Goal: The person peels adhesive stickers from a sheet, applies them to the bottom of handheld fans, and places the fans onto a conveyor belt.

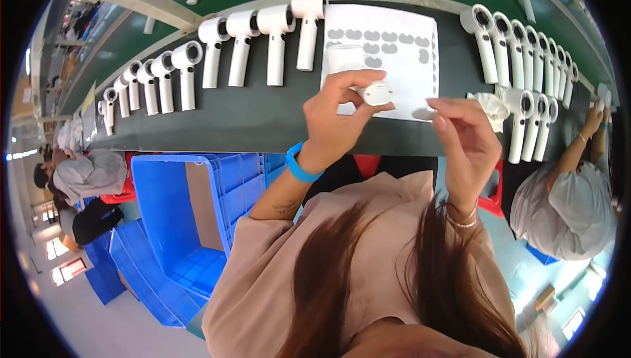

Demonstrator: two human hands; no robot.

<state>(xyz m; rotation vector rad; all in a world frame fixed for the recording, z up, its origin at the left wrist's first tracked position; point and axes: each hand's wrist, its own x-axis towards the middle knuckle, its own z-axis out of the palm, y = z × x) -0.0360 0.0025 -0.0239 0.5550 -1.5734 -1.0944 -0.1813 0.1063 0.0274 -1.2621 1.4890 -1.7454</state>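
Housings [276, 36]: white plastic, smooth, slight gloss. Worktop [250, 115]: dark, matt. Sheet [394, 49]: white paper with grey stickers. Crate [197, 207], near left: blue moulded plastic. Cloth [491, 105], right: white, crumpled.

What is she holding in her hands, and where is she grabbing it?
The left hand pinches a small white round cap by its rim. The right hand seems to pinch something tiny, too small to tell.

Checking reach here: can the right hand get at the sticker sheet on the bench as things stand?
Probably yes. The right hand hangs just over the near edge of the sticker sheet, pinching a small sticker, with nothing between. The left hand holds a white round part alongside.
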